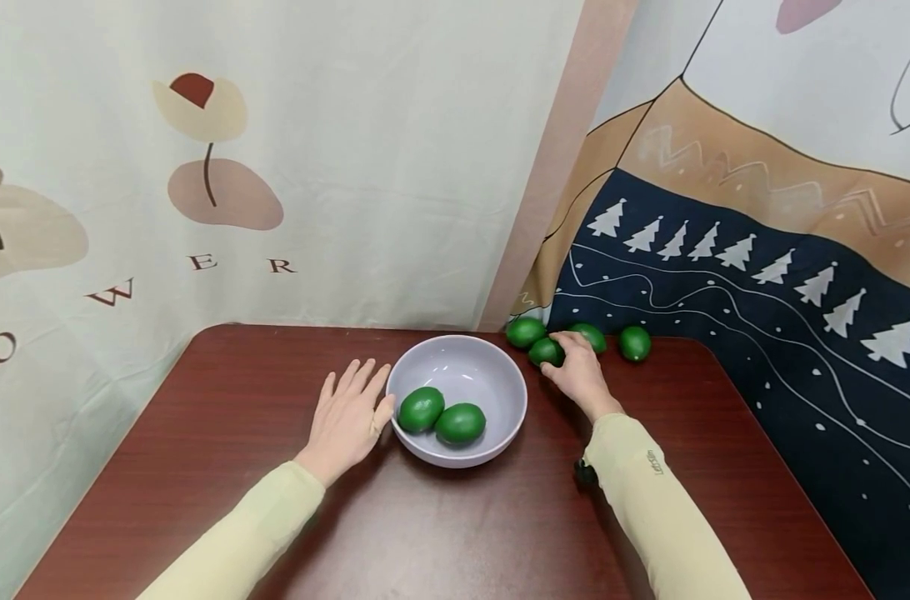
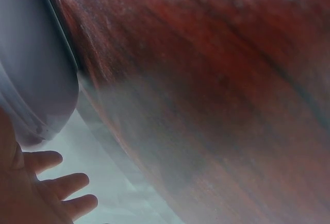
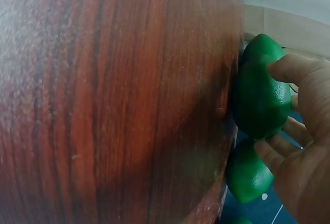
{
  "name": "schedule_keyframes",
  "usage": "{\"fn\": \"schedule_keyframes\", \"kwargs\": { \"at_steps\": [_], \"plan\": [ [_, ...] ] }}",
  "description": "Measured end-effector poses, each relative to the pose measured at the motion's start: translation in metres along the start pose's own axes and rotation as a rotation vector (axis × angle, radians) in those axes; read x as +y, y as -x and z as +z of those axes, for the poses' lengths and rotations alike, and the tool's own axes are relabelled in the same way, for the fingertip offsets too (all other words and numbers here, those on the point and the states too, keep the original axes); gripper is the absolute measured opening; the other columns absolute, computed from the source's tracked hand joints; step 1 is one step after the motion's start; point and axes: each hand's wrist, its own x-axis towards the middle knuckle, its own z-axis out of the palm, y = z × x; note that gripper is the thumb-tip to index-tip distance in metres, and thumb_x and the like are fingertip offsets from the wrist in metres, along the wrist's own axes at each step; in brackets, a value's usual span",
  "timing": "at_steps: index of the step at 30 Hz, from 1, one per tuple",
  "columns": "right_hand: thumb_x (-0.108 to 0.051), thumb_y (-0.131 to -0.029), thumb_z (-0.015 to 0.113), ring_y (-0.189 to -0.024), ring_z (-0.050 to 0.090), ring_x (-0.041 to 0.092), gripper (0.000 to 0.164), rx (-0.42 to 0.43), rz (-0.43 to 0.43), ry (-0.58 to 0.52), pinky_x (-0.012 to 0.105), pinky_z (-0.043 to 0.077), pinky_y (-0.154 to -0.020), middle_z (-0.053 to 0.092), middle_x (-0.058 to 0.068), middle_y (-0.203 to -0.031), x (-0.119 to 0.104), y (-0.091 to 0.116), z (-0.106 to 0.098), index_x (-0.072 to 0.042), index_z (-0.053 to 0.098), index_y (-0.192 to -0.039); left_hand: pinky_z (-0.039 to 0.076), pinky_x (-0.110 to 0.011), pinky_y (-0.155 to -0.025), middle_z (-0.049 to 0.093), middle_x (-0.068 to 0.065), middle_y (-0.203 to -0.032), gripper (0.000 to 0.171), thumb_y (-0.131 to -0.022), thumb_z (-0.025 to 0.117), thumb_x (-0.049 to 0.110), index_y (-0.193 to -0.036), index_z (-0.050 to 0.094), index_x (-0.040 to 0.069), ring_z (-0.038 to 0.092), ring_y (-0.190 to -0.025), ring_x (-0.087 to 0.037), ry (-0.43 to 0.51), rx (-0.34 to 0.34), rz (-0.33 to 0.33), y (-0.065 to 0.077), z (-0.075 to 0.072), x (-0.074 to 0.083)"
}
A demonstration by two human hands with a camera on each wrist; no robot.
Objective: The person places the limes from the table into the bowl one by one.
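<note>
A pale lavender bowl [image 1: 466,371] stands on the table with two green limes in it, one lime [image 1: 421,409] to the left and another lime [image 1: 461,423] beside it. My left hand [image 1: 347,421], fingers straight and spread, has its thumb at the bowl's left rim. Right of the bowl, my right hand [image 1: 581,379] grips a lime [image 3: 260,100] between thumb and fingers near the table's far edge. Around it lie a lime [image 1: 526,332] behind to the left, a lime [image 1: 590,337] partly behind the hand, and a lime [image 1: 635,343] farther right.
The dark red wooden table [image 1: 455,533] ends just behind the limes. A pale printed curtain [image 1: 395,167] hangs at the back, and a navy cloth with white trees [image 1: 725,300] hangs along the right side.
</note>
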Motion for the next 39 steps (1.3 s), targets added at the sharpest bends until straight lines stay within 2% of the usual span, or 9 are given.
{"fn": "schedule_keyframes", "kwargs": {
  "at_steps": [6,10,20,30,39],
  "plan": [
    [-0.014,-0.088,0.075,-0.140,0.042,0.043,0.059,-0.006,0.022,0.009,0.059,0.039,-0.114,0.049,0.024,-0.147,0.001,-0.001,0.002,0.000,0.055,-0.142,0.020,-0.065,-0.121,0.046,-0.020,-0.158,0.056,-0.106,0.046,0.039,-0.153,0.050,0.009,0.033,-0.151,-0.041,0.000,-0.002,-0.002,0.000,0.001,0.000],
    [-0.011,-0.087,0.076,-0.139,0.043,0.044,0.061,-0.010,0.000,0.034,0.061,0.039,-0.113,0.049,0.025,-0.146,0.004,-0.002,0.003,0.001,0.054,-0.142,0.019,-0.064,-0.121,0.046,-0.020,-0.158,0.056,-0.106,0.046,0.039,-0.153,0.050,0.009,0.033,-0.151,-0.042,0.001,-0.003,-0.003,0.000,0.001,0.000],
    [-0.007,-0.087,0.077,-0.141,0.041,0.046,0.062,-0.077,-0.012,0.086,0.062,0.036,-0.116,0.047,0.028,-0.151,0.004,-0.005,0.001,0.001,0.051,-0.143,0.019,-0.065,-0.122,0.045,-0.020,-0.158,0.056,-0.106,0.046,0.040,-0.153,0.051,0.009,0.033,-0.151,-0.042,-0.004,-0.006,-0.002,0.000,0.001,0.001],
    [-0.011,-0.088,0.079,-0.141,0.042,0.045,0.063,-0.093,-0.033,0.109,0.062,0.037,-0.115,0.050,0.027,-0.149,0.003,-0.002,0.000,0.000,0.053,-0.144,0.020,-0.065,-0.121,0.046,-0.021,-0.158,0.055,-0.106,0.046,0.039,-0.152,0.052,0.008,0.034,-0.150,-0.043,-0.013,-0.001,-0.002,0.000,0.002,0.000],
    [-0.016,-0.087,0.079,-0.137,0.046,0.047,0.065,-0.085,-0.067,0.142,0.062,0.040,-0.112,0.054,0.028,-0.144,-0.005,0.004,-0.003,0.004,0.055,-0.144,0.022,-0.065,-0.120,0.047,-0.021,-0.157,0.055,-0.106,0.046,0.037,-0.152,0.052,0.007,0.035,-0.149,-0.044,-0.019,0.011,0.010,0.001,0.001,0.000]
  ]
}}
